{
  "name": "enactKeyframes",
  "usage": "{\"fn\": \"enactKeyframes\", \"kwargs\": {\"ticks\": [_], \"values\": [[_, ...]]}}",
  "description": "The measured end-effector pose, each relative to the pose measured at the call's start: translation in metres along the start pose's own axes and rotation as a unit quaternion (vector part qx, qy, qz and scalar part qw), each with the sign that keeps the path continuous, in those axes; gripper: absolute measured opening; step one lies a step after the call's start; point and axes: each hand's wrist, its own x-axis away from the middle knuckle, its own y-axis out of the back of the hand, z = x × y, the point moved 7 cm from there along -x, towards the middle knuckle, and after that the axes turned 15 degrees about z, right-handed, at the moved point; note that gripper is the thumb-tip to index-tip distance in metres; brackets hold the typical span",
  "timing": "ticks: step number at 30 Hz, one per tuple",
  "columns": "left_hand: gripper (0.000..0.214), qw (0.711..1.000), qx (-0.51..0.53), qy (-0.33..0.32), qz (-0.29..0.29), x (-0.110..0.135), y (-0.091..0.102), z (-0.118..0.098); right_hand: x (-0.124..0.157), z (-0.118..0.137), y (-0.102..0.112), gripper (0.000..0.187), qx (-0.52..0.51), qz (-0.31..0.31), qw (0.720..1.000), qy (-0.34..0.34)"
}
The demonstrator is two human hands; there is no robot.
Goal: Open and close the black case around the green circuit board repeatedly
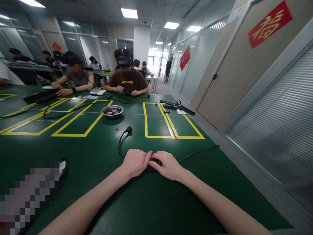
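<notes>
My left hand [136,162] and my right hand [168,164] meet over the green table, fingers curled round a small black object [153,164]. Most of that object is covered by my hands, so its kind cannot be made out. From beside my left hand a black cord [119,143] curves up to a black power plug [129,129] lying on the table. On the other side, a second stretch of black cord [199,151] runs from my right hand towards the table's right edge.
A metal bowl [112,111] holding small metal parts stands beyond the plug. Yellow tape rectangles [160,137] mark the green table [102,153]. Black tools or parts [179,106] lie at the far right. A pixelated slab [31,199] is at lower left. Two people sit opposite.
</notes>
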Motion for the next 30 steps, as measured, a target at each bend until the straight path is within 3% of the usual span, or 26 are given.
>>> {"fn": "enactKeyframes", "kwargs": {"ticks": [4,10,16,23,30], "values": [[0.062,1.0,-0.011,0.005,0.007,0.0,-0.001,-0.002,0.0,0.002,0.003,0.025,-0.044,0.005,0.999,0.01],[0.061,0.998,0.049,0.033,-0.003,0.004,0.004,0.01,0.004,-0.001,0.01,0.032,-0.014,-0.039,0.999,0.005],[0.062,0.997,0.041,0.066,0.012,0.004,0.0,0.018,0.003,-0.006,0.006,0.024,-0.142,0.016,0.99,-0.006],[0.052,0.995,0.086,0.022,-0.046,0.009,0.008,0.009,0.008,0.002,0.017,0.022,-0.055,-0.044,0.997,0.01],[0.065,0.993,0.044,0.107,-0.009,0.006,0.005,0.014,0.005,0.0,0.011,0.031,-0.179,-0.019,0.981,0.074]]}}
